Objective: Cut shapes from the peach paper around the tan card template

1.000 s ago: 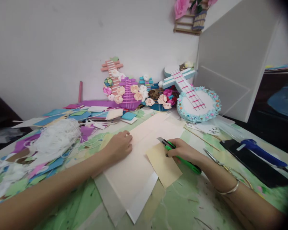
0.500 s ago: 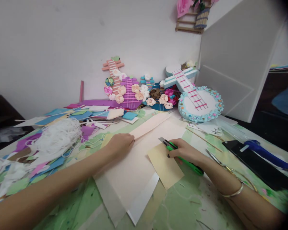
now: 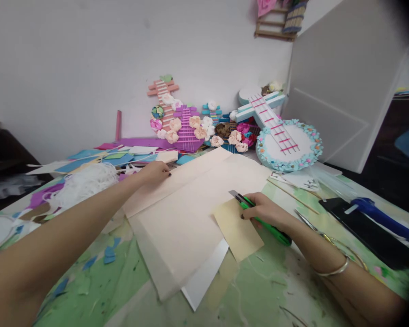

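Note:
My left hand (image 3: pixel 154 174) is closed at the far left edge of a pale peach sheet of paper (image 3: pixel 184 218), pinching it. The sheet lies opened out, with a crease running along its far-left part. In my right hand (image 3: pixel 264 210) is a green utility knife (image 3: pixel 276 232), its blade out and pointing up-left over the sheet. Under that hand lies a small yellow piece of paper (image 3: pixel 236 236), overlapping the peach sheet's right side. A white sheet (image 3: pixel 206 272) sticks out beneath at the near edge.
Craft paper instruments with paper flowers stand along the wall, among them a round light-blue one (image 3: pixel 286 145). Scissors (image 3: pixel 308 222), a black board (image 3: pixel 361 227) and a blue-handled tool (image 3: pixel 378 215) lie right. White string (image 3: pixel 87 188) and coloured scraps heap up left.
My left hand has moved left and away from me, opening the peach sheet's folded edge outward. My right hand stays at the yellow paper with the knife.

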Demonstrator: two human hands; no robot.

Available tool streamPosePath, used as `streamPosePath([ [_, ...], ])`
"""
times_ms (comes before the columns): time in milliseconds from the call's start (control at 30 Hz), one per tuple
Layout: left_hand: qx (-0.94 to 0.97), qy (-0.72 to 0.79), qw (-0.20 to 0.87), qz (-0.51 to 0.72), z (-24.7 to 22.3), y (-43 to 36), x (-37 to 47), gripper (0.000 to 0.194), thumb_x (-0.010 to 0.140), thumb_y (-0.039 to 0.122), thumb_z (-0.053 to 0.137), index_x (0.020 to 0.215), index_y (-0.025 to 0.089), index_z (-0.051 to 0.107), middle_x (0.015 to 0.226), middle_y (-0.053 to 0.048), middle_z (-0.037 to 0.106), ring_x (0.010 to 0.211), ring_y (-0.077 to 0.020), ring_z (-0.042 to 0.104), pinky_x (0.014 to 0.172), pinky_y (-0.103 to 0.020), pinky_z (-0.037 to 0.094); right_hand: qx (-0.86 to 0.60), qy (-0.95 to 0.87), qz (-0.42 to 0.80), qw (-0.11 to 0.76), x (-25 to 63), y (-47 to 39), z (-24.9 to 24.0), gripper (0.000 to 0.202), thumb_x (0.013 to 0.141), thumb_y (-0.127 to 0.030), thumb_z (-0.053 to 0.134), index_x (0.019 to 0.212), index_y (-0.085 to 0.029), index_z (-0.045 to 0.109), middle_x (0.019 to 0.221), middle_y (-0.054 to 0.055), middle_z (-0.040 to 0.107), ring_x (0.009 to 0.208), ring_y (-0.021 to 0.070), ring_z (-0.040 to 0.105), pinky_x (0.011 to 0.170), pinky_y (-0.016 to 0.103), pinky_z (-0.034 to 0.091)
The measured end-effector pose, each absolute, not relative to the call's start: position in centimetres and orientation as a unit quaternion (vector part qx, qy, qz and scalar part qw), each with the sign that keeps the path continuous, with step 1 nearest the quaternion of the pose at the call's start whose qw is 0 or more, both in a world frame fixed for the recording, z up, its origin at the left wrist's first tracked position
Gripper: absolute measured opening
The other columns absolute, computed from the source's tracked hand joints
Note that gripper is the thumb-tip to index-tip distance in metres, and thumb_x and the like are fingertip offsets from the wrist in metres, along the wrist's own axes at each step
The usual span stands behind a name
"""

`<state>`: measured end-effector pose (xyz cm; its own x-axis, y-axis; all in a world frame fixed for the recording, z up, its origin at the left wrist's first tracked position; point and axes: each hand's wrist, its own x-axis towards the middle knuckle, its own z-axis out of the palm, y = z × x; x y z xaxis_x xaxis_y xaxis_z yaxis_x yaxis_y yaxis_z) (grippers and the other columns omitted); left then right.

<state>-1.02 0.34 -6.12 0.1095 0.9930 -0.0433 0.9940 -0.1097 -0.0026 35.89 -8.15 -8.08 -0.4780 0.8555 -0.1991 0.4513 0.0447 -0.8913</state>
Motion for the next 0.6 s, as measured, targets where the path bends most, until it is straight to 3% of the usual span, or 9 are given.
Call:
streamPosePath([
  [600, 0.727, 0.686, -0.035, 0.031, -9.5, -1.9, -1.1, 0.029, 0.092, 0.035, 0.057, 0.115, 0.017, 0.057, 0.114, -0.008, 0.06, 0.097, -0.0205, 0.061, 0.083, -0.041, 0.053, -0.475, -0.667, 0.526, 0.232, 36.4, -7.7, -8.1, 0.011, 0.062, -0.015, 0.058, 0.06, -0.018, 0.047, 0.042, -0.007, 0.042, 0.035, 0.0088, 0.044, 0.036, 0.021, 0.031],
])
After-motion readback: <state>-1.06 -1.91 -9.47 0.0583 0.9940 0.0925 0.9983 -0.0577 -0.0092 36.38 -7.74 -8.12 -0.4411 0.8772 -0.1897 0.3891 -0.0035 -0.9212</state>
